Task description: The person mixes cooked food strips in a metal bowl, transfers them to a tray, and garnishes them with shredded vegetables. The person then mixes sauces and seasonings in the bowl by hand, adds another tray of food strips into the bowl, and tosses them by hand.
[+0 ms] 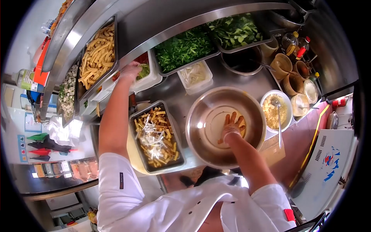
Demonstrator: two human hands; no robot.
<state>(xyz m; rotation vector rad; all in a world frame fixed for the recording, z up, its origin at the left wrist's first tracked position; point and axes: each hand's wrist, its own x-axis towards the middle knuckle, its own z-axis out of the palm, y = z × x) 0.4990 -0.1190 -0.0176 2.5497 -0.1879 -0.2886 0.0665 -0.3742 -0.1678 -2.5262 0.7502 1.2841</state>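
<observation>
My left hand [130, 72], in a clear glove, reaches to a white tub [154, 77] that holds red and green cut vegetables [143, 70]. Its fingers are mostly hidden there. Inside a large steel bowl [197, 143] is my gloved right hand [233, 128], its fingers spread over the bottom. No food shows in the bowl apart from small specks. Left of the bowl stands a dark metal tray [169, 112] of browned strips [170, 149], which look like fries, topped with white shreds [150, 141].
Behind are trays of chopped greens [183, 50], leafy greens [237, 31] and pale strips [98, 52], plus a tub of white slivers [192, 74]. At right, a bowl of minced garlic-like bits [273, 112] holds a spoon [279, 131], beside seasoning pots [292, 84]. A steel shelf edge [193, 24] crosses above.
</observation>
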